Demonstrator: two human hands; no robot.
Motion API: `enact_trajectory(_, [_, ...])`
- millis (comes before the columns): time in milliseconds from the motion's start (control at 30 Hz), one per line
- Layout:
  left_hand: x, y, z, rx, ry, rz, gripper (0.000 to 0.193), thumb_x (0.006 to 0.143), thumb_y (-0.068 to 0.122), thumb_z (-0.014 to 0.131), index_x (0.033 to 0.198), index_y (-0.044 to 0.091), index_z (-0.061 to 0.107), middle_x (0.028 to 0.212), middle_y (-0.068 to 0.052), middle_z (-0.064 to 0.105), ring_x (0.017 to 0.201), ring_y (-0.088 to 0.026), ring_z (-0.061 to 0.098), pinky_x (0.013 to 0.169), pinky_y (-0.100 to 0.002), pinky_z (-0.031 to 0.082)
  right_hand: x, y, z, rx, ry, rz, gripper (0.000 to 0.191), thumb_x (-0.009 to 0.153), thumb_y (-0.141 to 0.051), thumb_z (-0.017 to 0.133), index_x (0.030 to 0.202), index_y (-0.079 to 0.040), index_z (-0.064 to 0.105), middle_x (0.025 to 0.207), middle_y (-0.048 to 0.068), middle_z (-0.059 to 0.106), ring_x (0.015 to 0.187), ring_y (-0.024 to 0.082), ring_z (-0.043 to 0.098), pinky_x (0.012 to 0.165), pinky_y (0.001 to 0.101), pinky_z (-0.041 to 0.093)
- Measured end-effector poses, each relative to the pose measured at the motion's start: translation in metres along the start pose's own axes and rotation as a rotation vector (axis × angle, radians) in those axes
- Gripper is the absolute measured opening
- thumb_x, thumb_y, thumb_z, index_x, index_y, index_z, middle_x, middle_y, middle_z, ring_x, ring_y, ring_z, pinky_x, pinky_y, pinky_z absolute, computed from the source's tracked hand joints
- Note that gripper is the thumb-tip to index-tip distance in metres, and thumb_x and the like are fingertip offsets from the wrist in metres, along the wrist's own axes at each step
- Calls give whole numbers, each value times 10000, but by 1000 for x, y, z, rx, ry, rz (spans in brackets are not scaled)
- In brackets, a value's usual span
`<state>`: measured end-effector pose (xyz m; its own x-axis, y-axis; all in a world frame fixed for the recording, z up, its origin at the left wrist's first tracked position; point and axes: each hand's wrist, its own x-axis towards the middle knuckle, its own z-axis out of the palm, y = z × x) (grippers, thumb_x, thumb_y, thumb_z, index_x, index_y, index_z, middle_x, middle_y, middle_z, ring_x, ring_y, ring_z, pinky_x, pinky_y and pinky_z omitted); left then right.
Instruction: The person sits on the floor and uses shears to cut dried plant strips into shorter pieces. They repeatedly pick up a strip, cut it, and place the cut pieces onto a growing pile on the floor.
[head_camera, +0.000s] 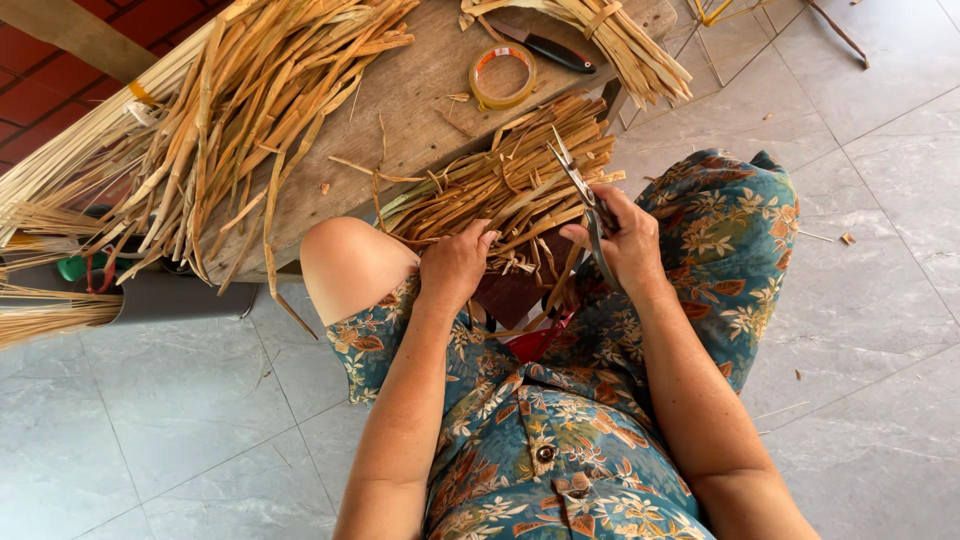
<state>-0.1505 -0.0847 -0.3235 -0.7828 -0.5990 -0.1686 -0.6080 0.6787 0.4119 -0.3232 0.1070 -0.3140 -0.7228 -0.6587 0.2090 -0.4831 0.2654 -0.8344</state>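
My right hand (628, 243) grips a pair of metal scissors (580, 185), blades pointing up and away over a heap of cut bamboo strips (500, 185) at the near edge of the wooden bench (420, 90). My left hand (455, 265) rests with curled fingers on the near end of that heap, holding strips down between my knees. Short trimmed pieces hang over the bench edge by my lap. I sit in floral-patterned clothing.
A large pile of long bamboo strips (230, 110) covers the bench's left part. A roll of tape (503, 76) and a dark-handled knife (550, 48) lie further back, beside a tied bundle (620, 40). Grey tiled floor (870, 300) surrounds me.
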Motion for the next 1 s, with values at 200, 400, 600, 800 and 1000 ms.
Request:
enact_trajectory(200, [0,2,-3,-304,154,137,349,1049,455,527,1177,194,719,850,-103,779,714,-299,732,606,-436,560,-1,13,6,501,1,291,362,875,-198,860,1171,-67,697,713,-25,583,581,64,462,508,232,318])
enact_trajectory(400, [-4,11,-31,-1003,137,86,405,1090,401,478,1251,113,713,610,24,605,505,-41,559,453,-183,397,-6,-4,30,601,-331,413,490,818,-145,817,1250,-80,595,1083,31,795,718,122,597,632,237,501])
enact_trajectory(600, [-22,23,-50,-1382,186,101,446,1114,417,468,1241,52,690,637,32,586,488,-30,439,447,-183,330,-31,-18,75,724,-681,234,545,802,-101,839,1262,-56,550,1093,109,765,1045,194,709,916,297,576])
enact_trajectory(800, [-30,-22,-95,-1711,707,168,437,1132,432,530,1296,39,630,699,14,570,503,-59,426,428,-208,322,-26,-13,77,182,-570,263,456,815,-73,845,1201,-90,603,974,68,748,901,179,717,730,335,606])
enact_trajectory(1000, [-37,-34,-87,-1441,652,110,607,1022,401,686,1487,96,442,1189,-75,680,650,-29,508,505,-164,405,-16,-10,57,101,-246,360,477,824,35,744,1254,-88,576,898,73,732,790,182,735,638,293,536])
